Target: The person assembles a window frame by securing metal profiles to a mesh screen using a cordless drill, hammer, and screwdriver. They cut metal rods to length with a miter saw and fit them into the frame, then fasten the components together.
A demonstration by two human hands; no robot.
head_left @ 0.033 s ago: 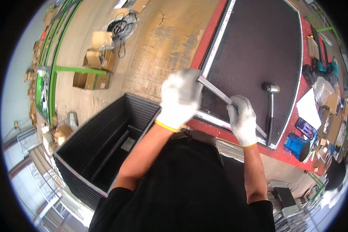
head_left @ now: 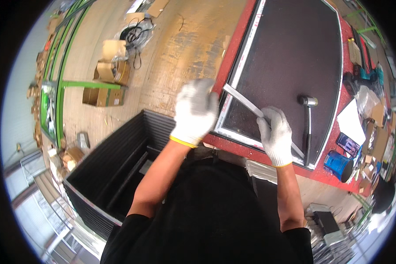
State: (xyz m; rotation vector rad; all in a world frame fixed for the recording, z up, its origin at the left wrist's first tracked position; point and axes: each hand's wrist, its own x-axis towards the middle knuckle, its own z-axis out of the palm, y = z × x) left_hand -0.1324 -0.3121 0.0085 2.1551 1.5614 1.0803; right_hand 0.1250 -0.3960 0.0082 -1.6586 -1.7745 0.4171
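A thin pale grey strip [head_left: 244, 100] slants over the near corner of a framed dark panel [head_left: 290, 57]. My right hand [head_left: 275, 130], in a white knit glove, is closed around the strip near its middle. The strip's lower end shows past the hand, near the frame's near edge. My left hand [head_left: 194, 110], gloved too, hovers left of the strip's upper end, apart from it. Motion smears its fingers. To the right of my right hand, a mallet [head_left: 309, 102] with a dark handle lies on the panel.
The panel rests on a red table [head_left: 235, 147]. On its right side are a blue can [head_left: 336, 165], a white sheet [head_left: 351, 123] and a clear plastic bag [head_left: 368, 103]. A deep black bin [head_left: 87, 200] stands at my left. Cardboard boxes [head_left: 108, 96] sit on the floor beyond.
My left hand has shifted left, away from the strip's upper end, uncovering the frame's corner. The right hand keeps its hold on the strip.
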